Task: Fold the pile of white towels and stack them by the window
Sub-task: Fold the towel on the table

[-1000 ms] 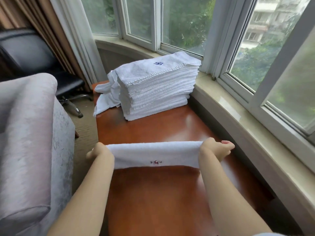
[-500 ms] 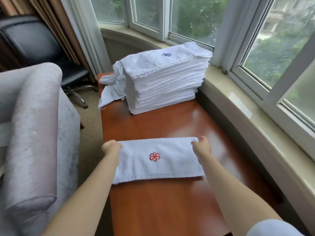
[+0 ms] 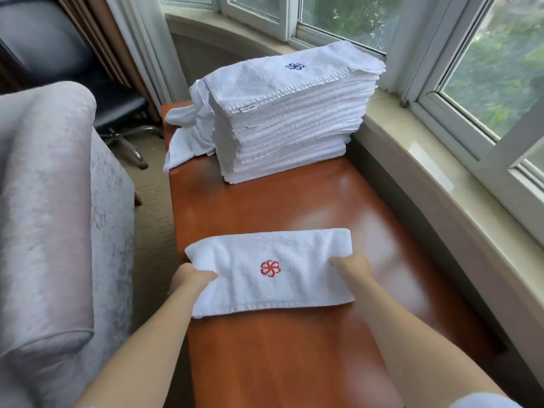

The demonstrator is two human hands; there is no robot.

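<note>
A white folded towel (image 3: 270, 269) with a red flower emblem lies flat across the near part of the brown wooden table (image 3: 294, 363). My left hand (image 3: 192, 278) holds its left edge, fingers tucked under the cloth. At the right edge my right hand (image 3: 351, 265) grips the towel, fingertips hidden in the fold. A tall stack of folded white towels (image 3: 294, 119), the top one with a blue emblem, stands at the table's far end beside the window sill (image 3: 426, 160). Crumpled unfolded towels (image 3: 188, 136) hang off the table behind the stack's left side.
A grey upholstered armchair (image 3: 50, 216) stands close along the table's left side. Behind it are a black office chair (image 3: 117, 107) and curtains (image 3: 135, 39). The curved window (image 3: 485, 69) and its sill run along the right.
The towel, held up stretched between both hands a second ago, now lies folded on the table. Both hands have slid from its far corners back to the middle of its side edges.
</note>
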